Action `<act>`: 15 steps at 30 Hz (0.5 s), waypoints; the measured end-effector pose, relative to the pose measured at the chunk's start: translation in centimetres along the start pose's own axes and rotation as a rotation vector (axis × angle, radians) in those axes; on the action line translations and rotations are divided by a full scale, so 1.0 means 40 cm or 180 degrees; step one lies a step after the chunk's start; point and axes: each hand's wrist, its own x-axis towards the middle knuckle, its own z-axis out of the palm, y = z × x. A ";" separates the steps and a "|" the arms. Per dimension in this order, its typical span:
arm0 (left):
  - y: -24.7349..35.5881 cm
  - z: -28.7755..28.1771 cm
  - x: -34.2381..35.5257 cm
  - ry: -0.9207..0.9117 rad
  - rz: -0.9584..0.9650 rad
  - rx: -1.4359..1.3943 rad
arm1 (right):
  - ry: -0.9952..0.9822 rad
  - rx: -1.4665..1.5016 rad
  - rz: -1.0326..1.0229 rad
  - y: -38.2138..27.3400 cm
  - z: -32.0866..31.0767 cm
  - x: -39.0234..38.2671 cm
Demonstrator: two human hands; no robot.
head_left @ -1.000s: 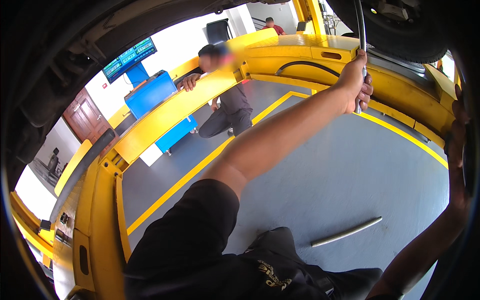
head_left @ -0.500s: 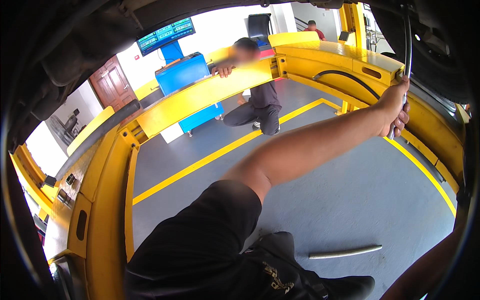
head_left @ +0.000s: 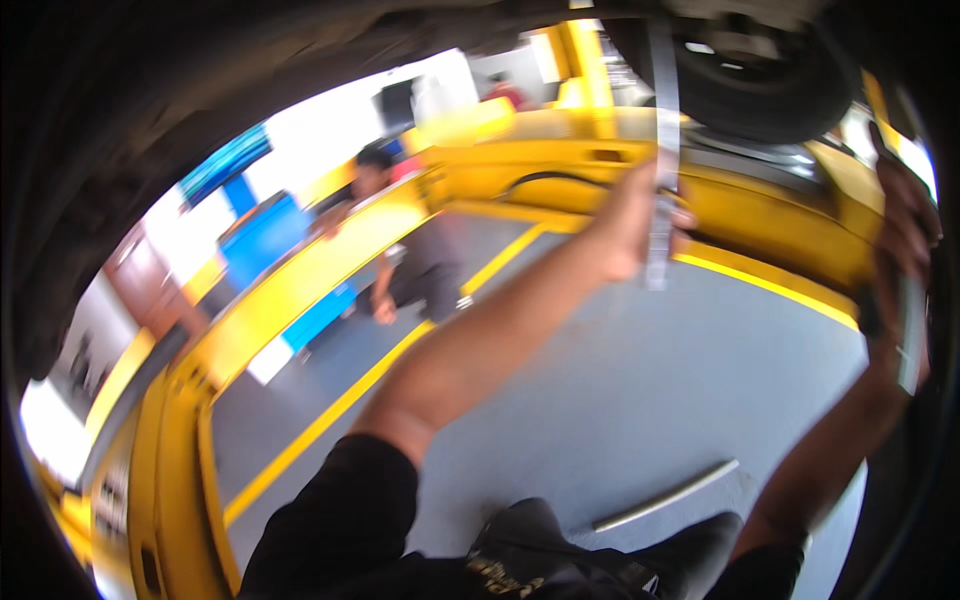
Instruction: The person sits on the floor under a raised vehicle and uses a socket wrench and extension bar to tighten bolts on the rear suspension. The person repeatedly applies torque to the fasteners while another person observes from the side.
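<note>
My left hand (head_left: 642, 222) is closed around a long silver metal bar (head_left: 664, 100), held upright and reaching up toward the dark underside of the raised vehicle, beside a wheel (head_left: 760, 115). At the far right, my right hand (head_left: 902, 225) is raised with its fingers curled round another silvery bar (head_left: 910, 335), though motion blur hides its exact shape and upper end. Both hands are near the yellow lift beam (head_left: 770, 205) below the wheel. A loose pale rod (head_left: 665, 495) lies on the grey floor under my arms.
A co-worker (head_left: 425, 265) crouches behind a yellow crossbeam (head_left: 290, 280), one hand hanging low. A blue cabinet (head_left: 262, 240), a wall screen (head_left: 225, 160) and a door stand behind at left. Another person (head_left: 505, 90) is farther back. The lift's side beam (head_left: 160, 460) runs down the left.
The view has swung and blurred. My left hand and its bar appear lower and farther left than a half second ago. My right hand has come into view at right, with a silvery bar.
</note>
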 end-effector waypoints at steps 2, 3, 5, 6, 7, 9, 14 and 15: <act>0.047 0.033 0.029 -0.0104 0.0204 0.0273 | -0.0685 -0.1187 -0.0004 -0.032 -0.028 0.043; 0.091 0.018 0.039 -0.0107 0.0442 0.0427 | -0.1076 -0.1648 0.0014 -0.020 -0.051 0.073; 0.185 0.043 0.111 -0.0042 0.0901 0.0533 | -0.0726 -0.1848 0.0006 -0.027 -0.041 0.097; 0.235 0.037 0.163 -0.0009 0.1104 0.0841 | -0.0480 -0.2186 -0.0110 -0.024 -0.032 0.116; 0.289 0.062 0.181 0.0244 0.1549 0.1310 | -0.0398 -0.2424 -0.0191 -0.019 -0.012 0.129; 0.334 0.106 0.241 0.0332 0.1774 0.1550 | -0.0607 -0.2950 -0.0119 -0.045 0.016 0.174; 0.329 0.125 0.311 0.0506 0.2056 0.2583 | -0.0793 -0.3090 0.0322 -0.091 0.058 0.379; 0.342 0.118 0.314 0.0574 0.1954 0.2746 | -0.0656 -0.2869 0.0428 -0.074 0.110 0.387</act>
